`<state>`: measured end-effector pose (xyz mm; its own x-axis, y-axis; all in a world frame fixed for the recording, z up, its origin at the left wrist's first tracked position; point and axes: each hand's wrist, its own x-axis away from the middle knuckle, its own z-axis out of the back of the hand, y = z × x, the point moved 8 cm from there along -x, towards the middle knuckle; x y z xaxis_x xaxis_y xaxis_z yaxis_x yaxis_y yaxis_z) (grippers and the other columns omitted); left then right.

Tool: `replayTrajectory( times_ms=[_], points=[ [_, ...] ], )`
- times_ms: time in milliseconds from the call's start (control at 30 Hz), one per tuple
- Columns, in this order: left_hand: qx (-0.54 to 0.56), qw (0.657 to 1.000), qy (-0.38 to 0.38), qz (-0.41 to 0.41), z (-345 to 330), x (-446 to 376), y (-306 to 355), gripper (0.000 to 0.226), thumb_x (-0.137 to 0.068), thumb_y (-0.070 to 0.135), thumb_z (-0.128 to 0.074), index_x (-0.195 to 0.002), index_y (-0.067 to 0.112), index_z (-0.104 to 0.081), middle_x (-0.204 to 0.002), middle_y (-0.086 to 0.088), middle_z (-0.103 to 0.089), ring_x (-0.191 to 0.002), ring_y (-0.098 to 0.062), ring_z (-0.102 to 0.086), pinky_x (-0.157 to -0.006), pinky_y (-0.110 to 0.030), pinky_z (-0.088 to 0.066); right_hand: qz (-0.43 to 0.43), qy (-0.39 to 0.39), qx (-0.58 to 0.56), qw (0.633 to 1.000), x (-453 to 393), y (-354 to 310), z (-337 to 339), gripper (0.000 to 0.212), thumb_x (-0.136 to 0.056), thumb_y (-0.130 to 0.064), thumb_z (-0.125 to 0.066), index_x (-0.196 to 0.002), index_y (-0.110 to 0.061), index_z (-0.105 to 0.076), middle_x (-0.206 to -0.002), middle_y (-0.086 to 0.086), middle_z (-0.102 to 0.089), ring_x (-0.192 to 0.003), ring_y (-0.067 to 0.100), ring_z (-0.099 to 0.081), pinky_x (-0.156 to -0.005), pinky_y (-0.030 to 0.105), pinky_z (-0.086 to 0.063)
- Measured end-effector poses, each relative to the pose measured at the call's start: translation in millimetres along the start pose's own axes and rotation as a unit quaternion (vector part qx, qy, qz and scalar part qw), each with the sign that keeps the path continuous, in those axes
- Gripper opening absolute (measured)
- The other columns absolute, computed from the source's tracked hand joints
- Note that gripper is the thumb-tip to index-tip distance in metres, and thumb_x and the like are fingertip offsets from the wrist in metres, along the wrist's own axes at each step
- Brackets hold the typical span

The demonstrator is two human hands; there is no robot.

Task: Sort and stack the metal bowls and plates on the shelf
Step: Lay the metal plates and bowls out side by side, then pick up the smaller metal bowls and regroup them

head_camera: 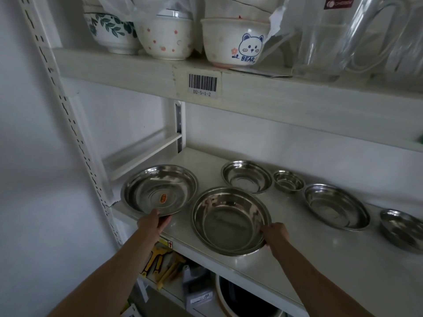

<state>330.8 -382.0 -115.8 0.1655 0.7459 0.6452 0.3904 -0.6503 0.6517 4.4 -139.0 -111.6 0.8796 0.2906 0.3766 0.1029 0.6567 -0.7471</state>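
The metal plates [231, 220] and bowls [288, 180] are bare silver; one plate [159, 189] carries an orange sticker [163, 198]. The shelf [320, 259] is white. Upper ceramic bowls show green leaves [109, 26], pink dots [164, 35] and a blue bear [250, 45].

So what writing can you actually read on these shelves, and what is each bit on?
"BEAR": on the bear bowl, upper shelf.
"D2-5-1-2": under the barcode label on the shelf edge.
Red tag on the clear jug: too blurred to read.
Orange sticker in the left metal plate: too small to read.
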Motion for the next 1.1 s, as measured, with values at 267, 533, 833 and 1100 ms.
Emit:
replayTrajectory(
  times_ms=[267,533,833,1100],
  points=[
    [-0.005,1.0,-0.008,0.004,0.9,-6.8,-3.9,0.046,-0.088,0.003,-0.061,-0.131,0.004,-0.044,-0.123,-0.028,-0.056,-0.086,-0.036,-0.066,-0.049,-0.038,-0.06,-0.006,0.006,-0.013,1.0,3.6,1.5,3.7,0.019,-0.08,-0.014,-0.065,-0.093,0.001,-0.066,-0.092,0.022,-0.069,-0.086,0.036,-0.069,-0.065,0.033,-0.051],
    [-0.016,1.0,-0.004,0.001,3.2,-10.5,-5.6,0.045,-0.088,0.011,-0.065,-0.129,0.006,-0.047,-0.124,-0.027,-0.057,-0.092,-0.035,-0.067,-0.049,-0.035,-0.06,0.004,-0.004,-0.001,1.0,3.9,3.7,7.9,0.022,-0.077,-0.022,-0.066,-0.088,-0.002,-0.064,-0.088,0.022,-0.07,-0.083,0.038,-0.071,-0.075,0.046,-0.061],
    [-0.141,0.99,-0.022,0.01,-1.5,7.9,-27.1,0.037,-0.086,0.04,-0.065,-0.092,0.005,-0.051,-0.071,-0.014,-0.057,-0.059,-0.018,-0.053,-0.059,-0.027,-0.049,0.015,-0.008,-0.001,1.0,18.0,-2.1,20.1,0.033,-0.084,-0.037,-0.065,-0.076,-0.006,-0.06,-0.067,0.014,-0.065,-0.059,0.029,-0.064,-0.072,0.043,-0.06],
    [-0.24,0.966,0.015,-0.099,-14.4,26.1,-24.6,0.069,-0.086,0.051,-0.061,-0.124,-0.006,-0.053,-0.12,-0.032,-0.059,-0.113,-0.045,-0.058,-0.094,-0.049,-0.05,0.077,0.069,-0.009,0.995,4.7,-18.4,54.4,0.038,-0.075,-0.062,-0.059,-0.072,-0.025,-0.05,-0.081,0.003,-0.053,-0.078,0.025,-0.057,-0.07,0.028,-0.039]
  ],
)
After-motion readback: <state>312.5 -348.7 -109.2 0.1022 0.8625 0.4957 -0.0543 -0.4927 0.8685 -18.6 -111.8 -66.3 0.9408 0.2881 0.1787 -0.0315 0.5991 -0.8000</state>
